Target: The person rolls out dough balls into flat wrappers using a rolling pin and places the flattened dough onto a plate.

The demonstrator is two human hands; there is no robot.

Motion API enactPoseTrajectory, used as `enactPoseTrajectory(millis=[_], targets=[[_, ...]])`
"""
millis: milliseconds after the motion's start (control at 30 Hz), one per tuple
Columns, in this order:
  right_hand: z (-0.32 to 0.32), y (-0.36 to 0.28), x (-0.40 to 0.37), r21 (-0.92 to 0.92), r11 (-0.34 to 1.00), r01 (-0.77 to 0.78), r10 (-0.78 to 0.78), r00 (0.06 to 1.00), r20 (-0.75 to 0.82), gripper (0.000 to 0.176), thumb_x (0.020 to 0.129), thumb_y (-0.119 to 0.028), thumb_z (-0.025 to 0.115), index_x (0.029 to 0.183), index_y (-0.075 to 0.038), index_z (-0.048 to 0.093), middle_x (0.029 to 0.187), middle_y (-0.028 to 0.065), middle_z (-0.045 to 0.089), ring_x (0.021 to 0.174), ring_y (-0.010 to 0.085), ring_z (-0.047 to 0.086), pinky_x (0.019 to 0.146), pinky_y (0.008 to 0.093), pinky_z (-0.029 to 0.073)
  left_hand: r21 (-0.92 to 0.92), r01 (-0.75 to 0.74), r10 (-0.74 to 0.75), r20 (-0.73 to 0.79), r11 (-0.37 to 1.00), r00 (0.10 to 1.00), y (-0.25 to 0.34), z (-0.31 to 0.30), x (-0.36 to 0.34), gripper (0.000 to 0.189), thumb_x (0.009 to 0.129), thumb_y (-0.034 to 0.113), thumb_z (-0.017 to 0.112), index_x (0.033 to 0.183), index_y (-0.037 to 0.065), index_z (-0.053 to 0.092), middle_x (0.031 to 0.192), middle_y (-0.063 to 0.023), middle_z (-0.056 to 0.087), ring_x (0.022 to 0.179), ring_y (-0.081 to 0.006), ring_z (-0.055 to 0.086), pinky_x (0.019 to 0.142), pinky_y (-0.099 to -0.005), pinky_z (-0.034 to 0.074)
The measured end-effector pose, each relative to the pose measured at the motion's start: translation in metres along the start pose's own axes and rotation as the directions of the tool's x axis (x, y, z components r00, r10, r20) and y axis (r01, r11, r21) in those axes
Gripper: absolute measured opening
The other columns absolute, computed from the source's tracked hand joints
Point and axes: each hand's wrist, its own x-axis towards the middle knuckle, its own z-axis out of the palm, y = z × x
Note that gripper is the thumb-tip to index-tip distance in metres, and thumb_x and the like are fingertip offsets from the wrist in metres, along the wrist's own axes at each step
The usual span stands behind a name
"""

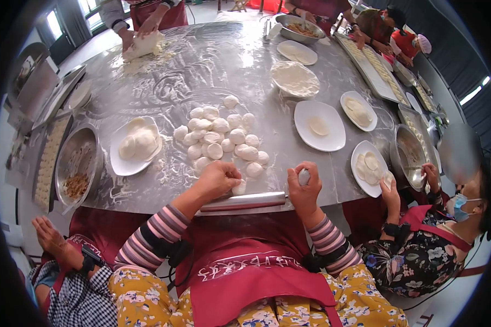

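A: In the head view, what is the left hand (pixel 221 179) doing?
B: It has a small dough piece (pixel 239 188) pinched between thumb and fingers, with a narrow grip. The piece is on the table (pixel 322 170), close to its near edge and just beyond the rolling pin (pixel 243 203).

A: And the right hand (pixel 304 189)?
B: Closed around the right end of that pin, with a grey knob (pixel 304 176) showing at the top of the fist. The metal barrel lies across the table's near edge.

A: What is around them?
B: A loose heap of dough balls (pixel 220 125) sits just past the left hand, on the floury tabletop. Left of the heap there's a white plate (pixel 123 167) bearing pale dough, then a metal bowl (pixel 83 148) with brown filling (pixel 76 186) in it, and a tray (pixel 51 163) of small pieces in rows.

A: On the other side?
B: A large plate (pixel 304 121) with one thin round of dough (pixel 318 126) on it. Nearer the edge, a smaller plate (pixel 376 191) carries several rounds.

A: Anyone close by?
B: On the right, a co-worker's hand (pixel 390 197) holds a wrapper (pixel 388 178) beside that smaller plate. On the left, another person's hands (pixel 50 237) are together, off the table.
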Motion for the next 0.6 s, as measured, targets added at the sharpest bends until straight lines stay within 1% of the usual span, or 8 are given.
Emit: enactPoseTrajectory(millis=[133,233,367,433,467,533,567,600], targets=[[0.019,0.017,0.017,0.009,1.0,0.022,-0.022,1.0,0.004,0.023,0.076,0.001,0.067,0.09,-0.005,0.049,0.071,0.0108,0.055,0.057,0.0278,0.058,0.051,0.0325,0.045,0.1,-0.054,0.06,-0.051,0.993,0.997,-0.004,0.001,0.003,0.014,0.076,0.013,0.069,0.085,0.001,0.068,0.076,-0.0069,0.066,0.068,-0.0142,0.061,0.063,-0.028,0.048],[0.027,0.021,0.026,0.054,0.998,0.024,-0.025,1.0,0.009,0.024,0.075,0.001,0.067,0.09,-0.005,0.049,0.071,0.0114,0.055,0.058,0.0291,0.058,0.053,0.0337,0.045,0.241,-0.089,0.103,-0.047,0.966,0.994,0.007,0.007,0.009,0.017,0.073,0.02,0.069,0.085,0.008,0.07,0.076,-0.0123,0.067,0.069,-0.0257,0.064,0.064,-0.0366,0.049],[0.017,0.014,0.021,0.024,0.999,0.025,-0.026,0.999,0.026,0.026,0.074,0.001,0.068,0.09,-0.005,0.048,0.07,0.0108,0.054,0.059,0.0288,0.057,0.053,0.0337,0.045,0.252,-0.114,0.128,-0.038,0.961,0.991,0.009,0.006,0.009,0.015,0.074,0.018,0.067,0.084,0.007,0.069,0.073,-0.0124,0.066,0.069,-0.0257,0.064,0.063,-0.0374,0.049],[0.006,0.01,0.003,0.012,1.0,-0.025,0.025,0.999,0.02,0.026,0.074,0.001,0.067,0.09,-0.005,0.048,0.07,0.0104,0.054,0.058,0.0292,0.057,0.053,0.0338,0.045,0.19,-0.17,0.206,-0.188,0.967,0.96,-0.005,0.008,0.011,0.012,0.074,0.014,0.064,0.082,0.006,0.068,0.072,-0.0133,0.065,0.07,-0.027,0.065,0.062,-0.0378,0.049],[0.004,0.007,0.001,0.011,1.0,-0.028,0.027,0.999,0.025,0.026,0.074,0.001,0.067,0.09,-0.005,0.048,0.07,0.0104,0.054,0.058,0.0292,0.057,0.053,0.0338,0.045,0.187,-0.167,0.202,-0.188,0.968,0.961,-0.007,0.009,0.009,0.012,0.074,0.014,0.064,0.082,0.006,0.068,0.072,-0.0133,0.065,0.07,-0.027,0.065,0.062,-0.0378,0.049],[-0.001,-0.001,-0.003,-0.003,1.0,0.002,-0.002,1.0,-0.031,0.025,0.074,0.001,0.068,0.089,-0.005,0.048,0.07,0.0109,0.054,0.058,0.0296,0.057,0.053,0.0339,0.045,-0.024,-0.007,0.003,-0.168,1.0,0.986,0.0,0.012,-0.002,0.011,0.073,0.012,0.061,0.079,0.005,0.066,0.072,-0.0143,0.065,0.07,-0.0299,0.064,0.064,-0.0386,0.049],[0.002,0.001,-0.002,-0.005,1.0,-0.008,0.007,0.999,-0.032,0.025,0.074,0.001,0.068,0.089,-0.005,0.048,0.07,0.0109,0.054,0.058,0.0296,0.057,0.053,0.0339,0.045,-0.022,-0.002,-0.001,-0.16,1.0,0.987,-0.001,0.015,-0.004,0.011,0.073,0.012,0.061,0.079,0.005,0.066,0.072,-0.0143,0.065,0.07,-0.0299,0.064,0.064,-0.0386,0.049],[0.01,0.004,0.005,-0.021,1.0,-0.004,0.004,0.999,-0.034,0.024,0.075,0.001,0.067,0.089,-0.005,0.048,0.07,0.0112,0.054,0.057,0.0297,0.057,0.053,0.0339,0.045,0.097,-0.084,0.1,-0.183,0.992,0.978,-0.002,0.017,-0.004,0.01,0.073,0.012,0.061,0.078,0.004,0.066,0.072,-0.0143,0.065,0.071,-0.0307,0.063,0.064,-0.039,0.049]])
